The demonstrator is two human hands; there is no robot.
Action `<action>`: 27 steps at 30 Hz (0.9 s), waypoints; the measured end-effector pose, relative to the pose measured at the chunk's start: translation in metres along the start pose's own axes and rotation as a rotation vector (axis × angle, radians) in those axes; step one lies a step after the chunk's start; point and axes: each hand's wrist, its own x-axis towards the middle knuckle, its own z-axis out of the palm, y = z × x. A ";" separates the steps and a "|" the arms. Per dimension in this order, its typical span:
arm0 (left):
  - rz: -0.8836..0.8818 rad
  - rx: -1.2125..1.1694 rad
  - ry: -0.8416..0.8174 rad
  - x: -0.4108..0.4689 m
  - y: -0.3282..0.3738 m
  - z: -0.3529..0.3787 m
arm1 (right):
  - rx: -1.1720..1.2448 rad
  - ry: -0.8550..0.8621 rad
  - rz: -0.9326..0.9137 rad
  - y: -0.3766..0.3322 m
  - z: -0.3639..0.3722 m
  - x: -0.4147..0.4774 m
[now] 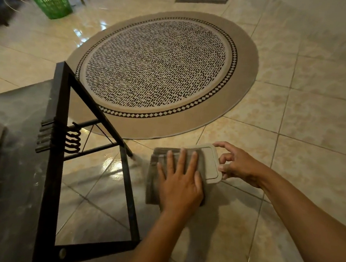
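Beige plate (212,164) is pinched at its edge by the right hand (238,166), probably for steadying, over the tiled floor (293,142); grey cloth (152,183) is pressed onto it by the flat left hand (180,184).

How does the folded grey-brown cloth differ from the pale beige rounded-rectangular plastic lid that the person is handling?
The folded grey-brown cloth is darker; the pale beige rounded-rectangular plastic lid is lighter. The cloth is soft and layered in folds; the lid looks rigid, with a recessed panel. The left hand presses flat on the cloth, while the right hand pinches the lid's edge. Shared: they overlap, the cloth lying over part of the lid.
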 end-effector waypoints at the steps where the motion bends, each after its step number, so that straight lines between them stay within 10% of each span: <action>1: 0.049 -0.001 -0.002 -0.002 0.011 0.005 | -0.002 -0.006 0.001 0.000 0.001 0.000; 22: 0.243 0.033 -0.065 0.035 0.049 0.004 | -0.021 0.023 0.050 -0.003 -0.010 -0.009; 27: 0.025 -0.010 -0.021 0.041 0.009 -0.003 | -0.005 0.043 0.035 0.000 -0.011 -0.009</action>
